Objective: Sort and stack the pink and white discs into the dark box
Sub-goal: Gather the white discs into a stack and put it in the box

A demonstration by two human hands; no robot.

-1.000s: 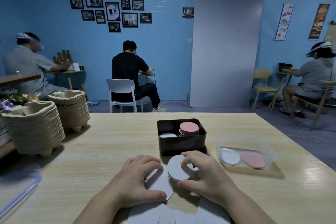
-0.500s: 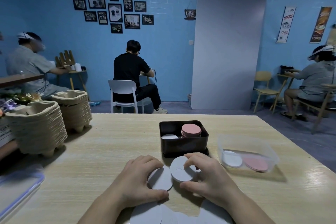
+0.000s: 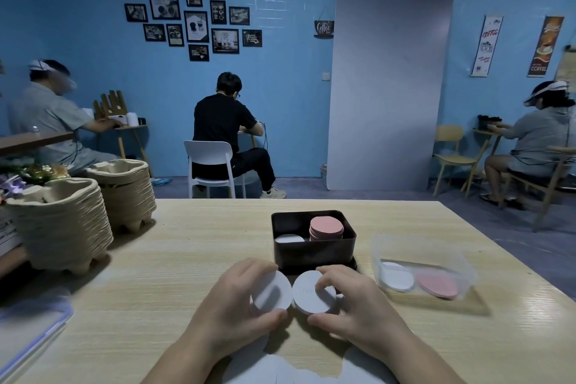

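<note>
Left hand: my left hand (image 3: 237,305) grips a white disc (image 3: 271,291), thumb at its near edge, fingers curled over the far edge
Right hand: my right hand (image 3: 352,309) pinches a second disc (image 3: 308,296), also white, fingertips lying over its right half and thumb below it
Held pieces: side by side just in front of the box (image 3: 311,251); I cannot tell whether their rims touch, nor whether each is one disc or several
Hidden in box: the near wall covers all but the top of the white pile (image 3: 290,238) on the left; the pink stack (image 3: 326,227) on the right rises above the rim
Cut off: loose discs (image 3: 280,368) run off the bottom edge, partly under my wrists, so I cannot count them
Tub: a clear tub (image 3: 424,262) right of the box and apart from it; a white layer (image 3: 397,277) and a pink layer (image 3: 438,285) inside, blurred through the wall
Edges: the table (image 3: 187,259) ends close behind the box; its right edge lies beyond the tub
Open room: bare wood left of my hands, up to two stacks of pulp trays (image 3: 62,227); a flat blue-edged lid (image 3: 28,330) sits blurred at the near left corner
</note>
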